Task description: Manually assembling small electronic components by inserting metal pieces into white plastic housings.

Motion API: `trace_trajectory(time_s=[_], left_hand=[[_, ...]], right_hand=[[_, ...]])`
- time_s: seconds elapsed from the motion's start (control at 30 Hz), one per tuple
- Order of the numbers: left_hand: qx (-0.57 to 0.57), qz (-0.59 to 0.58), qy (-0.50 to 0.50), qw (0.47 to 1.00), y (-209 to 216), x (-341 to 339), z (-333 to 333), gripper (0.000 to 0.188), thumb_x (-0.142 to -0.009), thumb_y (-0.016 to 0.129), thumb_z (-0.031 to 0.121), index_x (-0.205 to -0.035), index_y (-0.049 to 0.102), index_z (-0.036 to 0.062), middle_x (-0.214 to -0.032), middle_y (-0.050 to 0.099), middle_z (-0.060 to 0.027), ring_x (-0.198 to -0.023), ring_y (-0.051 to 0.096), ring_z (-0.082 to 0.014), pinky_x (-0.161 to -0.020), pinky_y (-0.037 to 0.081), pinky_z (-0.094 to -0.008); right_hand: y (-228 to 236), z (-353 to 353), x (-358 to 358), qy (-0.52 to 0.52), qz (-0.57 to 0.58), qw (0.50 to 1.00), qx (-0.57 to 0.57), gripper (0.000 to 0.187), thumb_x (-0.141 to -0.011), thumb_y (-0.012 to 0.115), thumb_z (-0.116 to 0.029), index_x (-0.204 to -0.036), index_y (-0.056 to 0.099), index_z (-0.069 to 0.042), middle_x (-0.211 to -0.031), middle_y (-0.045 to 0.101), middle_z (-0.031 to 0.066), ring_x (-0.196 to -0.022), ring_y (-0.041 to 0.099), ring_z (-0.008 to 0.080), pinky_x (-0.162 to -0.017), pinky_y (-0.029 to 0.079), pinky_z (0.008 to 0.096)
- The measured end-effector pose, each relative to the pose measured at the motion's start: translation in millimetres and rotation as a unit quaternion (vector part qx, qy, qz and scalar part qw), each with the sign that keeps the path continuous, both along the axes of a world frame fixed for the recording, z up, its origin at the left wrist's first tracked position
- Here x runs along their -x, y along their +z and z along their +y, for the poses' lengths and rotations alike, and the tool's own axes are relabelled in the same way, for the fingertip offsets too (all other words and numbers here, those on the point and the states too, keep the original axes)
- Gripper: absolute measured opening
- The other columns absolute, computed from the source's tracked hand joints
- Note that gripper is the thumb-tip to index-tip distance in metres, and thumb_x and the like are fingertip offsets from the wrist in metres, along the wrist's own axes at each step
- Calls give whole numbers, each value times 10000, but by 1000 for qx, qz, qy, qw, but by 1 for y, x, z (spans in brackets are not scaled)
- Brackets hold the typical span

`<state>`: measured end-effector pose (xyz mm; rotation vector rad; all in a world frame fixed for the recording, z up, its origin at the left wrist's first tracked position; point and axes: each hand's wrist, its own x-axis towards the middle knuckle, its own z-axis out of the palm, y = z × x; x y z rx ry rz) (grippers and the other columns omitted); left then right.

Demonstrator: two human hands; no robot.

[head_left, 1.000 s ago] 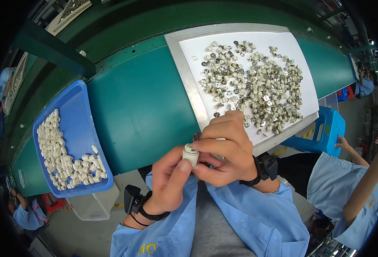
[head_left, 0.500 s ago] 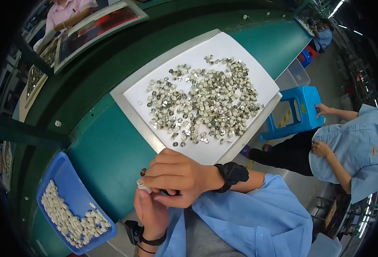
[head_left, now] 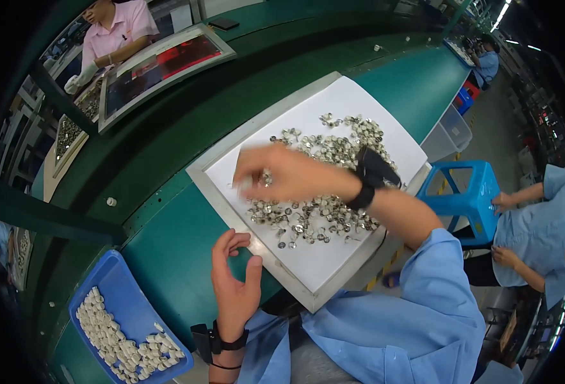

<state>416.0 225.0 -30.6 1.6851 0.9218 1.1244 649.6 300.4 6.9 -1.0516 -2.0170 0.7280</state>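
My left hand (head_left: pixel 236 281) rests by the near left edge of the framed white board, thumb and fingers apart, nothing in it. Over the board's left part hangs my right hand (head_left: pixel 282 171), smeared by motion. A pale blur shows at its fingertips, but I cannot make out whether they hold anything. Many small round metal-and-white parts (head_left: pixel 324 221) lie scattered on the white board (head_left: pixel 314 272), some hidden beneath my right hand and forearm. Left of my left hand stands a blue tray (head_left: pixel 125 272) with many small white pieces (head_left: pixel 103 329) in it.
The green bench (head_left: pixel 173 237) carries the board and tray. Beyond it, a person in pink (head_left: pixel 125 38) sits by a framed panel (head_left: pixel 161 73). At right, a person in light blue (head_left: pixel 535 230) grips a blue stool (head_left: pixel 468 205). A loose white piece (head_left: pixel 111 201) lies on the far ledge.
My hands have parted. The right one has swung up and away over the board; the left has opened and no longer holds the small white piece. The whole view has shifted slightly.
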Motion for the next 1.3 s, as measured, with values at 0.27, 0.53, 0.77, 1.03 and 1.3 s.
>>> trace_trajectory(time_s=[0.27,0.53,0.77,1.03,1.3], left_hand=[[67,132,-36,988,-15,73,13,208,-935,593,66,-1126,617,-11,-1040,689,-106,-893,599,-200,-843,476,-322],[43,141,65,987,-13,155,15,155,-935,597,49,-1072,633,-15,-998,686,-125,-902,614,-215,-846,475,-324],[-61,244,300,920,-6,299,-40,152,-891,651,19,-1043,648,4,-939,671,-140,-889,643,-313,-791,492,-372],[-139,464,475,735,-16,461,-79,148,-883,680,88,-998,656,-1,-943,659,-125,-905,625,-308,-796,491,-395],[-117,629,442,629,-34,497,-33,234,-805,734,227,-902,689,19,-919,665,-153,-912,612,-353,-786,489,-460]], right_hand=[[-83,206,-170,-398,-215,891,-36,250,-767,689,-165,-991,718,-58,-1052,707,186,-1024,665,362,-906,531,437],[-95,192,-137,-418,-330,837,-121,573,-850,709,-279,-1368,543,-99,-1355,561,158,-1136,619,353,-957,509,432],[-58,-2,34,-111,-248,962,20,258,-858,676,-98,-1067,616,40,-921,589,139,-808,557,274,-748,463,344],[-63,-85,115,-126,-217,965,78,190,-836,655,-16,-1011,608,43,-884,562,117,-755,539,241,-711,458,336],[-64,-102,122,-149,-205,967,36,154,-827,649,8,-976,611,17,-899,591,129,-816,575,258,-754,463,337]])
